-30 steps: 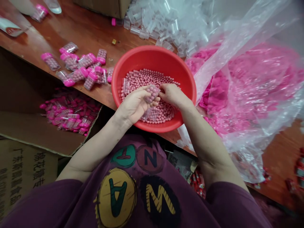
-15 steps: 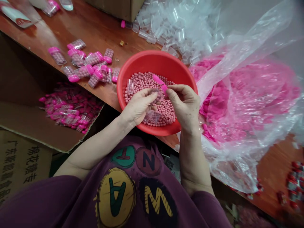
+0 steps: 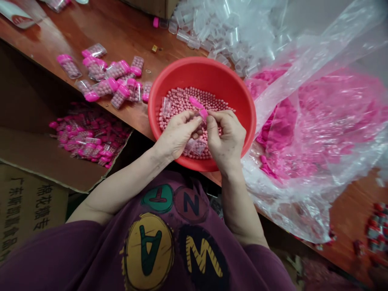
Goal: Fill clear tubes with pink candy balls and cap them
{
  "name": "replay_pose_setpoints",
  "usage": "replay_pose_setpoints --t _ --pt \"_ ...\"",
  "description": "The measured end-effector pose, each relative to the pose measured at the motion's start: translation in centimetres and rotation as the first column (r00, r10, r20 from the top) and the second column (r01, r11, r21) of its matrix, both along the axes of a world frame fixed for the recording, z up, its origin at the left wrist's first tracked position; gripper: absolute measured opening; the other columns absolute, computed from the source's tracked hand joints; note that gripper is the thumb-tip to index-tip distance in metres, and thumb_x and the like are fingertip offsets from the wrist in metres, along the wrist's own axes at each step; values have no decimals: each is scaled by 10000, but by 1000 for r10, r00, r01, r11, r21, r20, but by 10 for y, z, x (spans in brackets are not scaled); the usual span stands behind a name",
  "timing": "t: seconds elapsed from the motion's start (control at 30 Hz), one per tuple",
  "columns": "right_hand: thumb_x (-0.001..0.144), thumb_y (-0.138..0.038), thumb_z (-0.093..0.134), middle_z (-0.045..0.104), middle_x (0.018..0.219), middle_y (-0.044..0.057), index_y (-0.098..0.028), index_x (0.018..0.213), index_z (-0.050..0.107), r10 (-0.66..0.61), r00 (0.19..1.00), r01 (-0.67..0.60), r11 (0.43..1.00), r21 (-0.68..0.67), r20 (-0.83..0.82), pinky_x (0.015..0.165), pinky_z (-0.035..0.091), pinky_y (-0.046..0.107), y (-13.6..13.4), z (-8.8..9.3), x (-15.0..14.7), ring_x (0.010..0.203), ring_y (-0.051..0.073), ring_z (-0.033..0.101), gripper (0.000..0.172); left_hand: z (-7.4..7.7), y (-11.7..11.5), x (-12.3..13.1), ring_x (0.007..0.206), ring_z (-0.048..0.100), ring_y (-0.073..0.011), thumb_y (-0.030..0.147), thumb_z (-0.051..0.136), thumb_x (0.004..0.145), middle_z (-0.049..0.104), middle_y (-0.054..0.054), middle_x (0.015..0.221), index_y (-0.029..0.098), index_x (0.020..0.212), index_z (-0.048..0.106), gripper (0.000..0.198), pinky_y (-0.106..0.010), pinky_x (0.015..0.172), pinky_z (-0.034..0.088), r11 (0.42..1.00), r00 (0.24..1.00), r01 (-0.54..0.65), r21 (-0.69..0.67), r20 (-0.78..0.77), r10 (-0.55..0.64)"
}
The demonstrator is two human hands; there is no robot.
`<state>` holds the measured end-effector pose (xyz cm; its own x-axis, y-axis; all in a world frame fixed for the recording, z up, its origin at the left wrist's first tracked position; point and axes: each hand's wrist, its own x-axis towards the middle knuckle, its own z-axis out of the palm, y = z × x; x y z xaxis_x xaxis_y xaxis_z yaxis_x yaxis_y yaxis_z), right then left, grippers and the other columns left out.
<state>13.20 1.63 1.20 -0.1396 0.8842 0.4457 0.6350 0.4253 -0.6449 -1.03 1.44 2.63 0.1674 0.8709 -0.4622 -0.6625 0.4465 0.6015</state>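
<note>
Left hand [image 3: 177,135] and right hand [image 3: 227,137] pinching a clear tube [image 3: 202,115] over red basin [image 3: 212,70] of pink beads [image 3: 182,101]

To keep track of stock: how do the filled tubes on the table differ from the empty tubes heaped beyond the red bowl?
The filled tubes are packed with pink balls, while the empty tubes are clear and hollow. The filled tubes have bright pink caps; the empty tubes are mostly uncapped. The filled tubes lie in a loose scatter, the empty tubes in a dense heap. Both are clear plastic and lie on the wooden table.

R hand [image 3: 226,139] now nr L hand [image 3: 177,134], pink cap [image 3: 203,114] btwn.
</note>
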Motion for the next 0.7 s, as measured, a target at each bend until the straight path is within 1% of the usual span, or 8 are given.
replay_pose_setpoints --t 0.13,0.23,0.33,0.43,0.5,0.6,0.67,0.7 --pt "1131 -325 544 808 1186 122 -281 1223 805 37 999 -36 999 32 -32 1095 641 537 -12 -5 -1 1159 293 765 280 -3 0 -1 581 548 -39 47 630 1075 641 33 724 138 894 679 208 -175 566 397 1000 1000 3 -4 1 -3" --pt "1119 -421 619 826 1163 88 -307 1180 827 28 989 -31 999 -17 -145 1094 651 520 -10 -6 10 1137 277 777 244 -7 -3 -2 595 559 -39 75 759 1001 662 35 752 150 942 733 99 -174 567 405 996 999 29 80 35 -32" --pt "1125 -631 571 839 1131 59 -319 1168 826 -51 957 -7 980 -198 -287 1038 687 474 1 -5 21 1116 255 800 405 -8 -6 -4 604 583 -54 112 915 868 695 17 755 139 945 783 155 -187 573 431 962 972 223 159 43 -233" --pt "1123 -740 482 846 1131 76 -310 1226 820 -10 946 -104 938 -330 -325 990 713 440 11 -3 23 1184 261 805 557 -7 -7 -7 573 575 -63 134 986 785 693 5 704 115 885 784 226 -196 545 419 914 924 372 162 29 -381" --pt "1131 -735 472 842 1162 77 -319 1311 795 40 943 -145 943 -298 -331 1019 712 449 12 -2 21 1215 261 803 556 -6 -6 -8 564 579 -65 150 973 811 691 6 700 114 869 774 211 -198 547 442 930 933 345 127 58 -355" --pt "1157 -661 473 817 1299 65 -336 1455 716 88 953 -130 984 -126 -291 1152 666 518 6 -5 24 1276 260 788 503 -7 -2 -9 594 607 -67 140 852 935 697 -4 733 105 869 766 113 -190 585 501 966 956 250 65 141 -257" --pt "1132 -635 559 776 1435 80 -326 1534 657 159 974 -166 986 -31 -161 1247 600 587 -1 -12 29 1379 296 742 517 -8 0 -8 609 616 -69 127 755 1002 696 -7 740 107 871 764 133 -183 598 515 979 961 199 38 186 -203" --pt "1096 -650 625 746 1496 101 -312 1584 611 194 978 -193 981 9 -71 1265 579 617 -5 -17 31 1421 325 715 594 -9 1 -8 613 621 -74 132 725 1023 699 -9 742 111 874 765 156 -184 593 513 981 961 192 30 195 -194"
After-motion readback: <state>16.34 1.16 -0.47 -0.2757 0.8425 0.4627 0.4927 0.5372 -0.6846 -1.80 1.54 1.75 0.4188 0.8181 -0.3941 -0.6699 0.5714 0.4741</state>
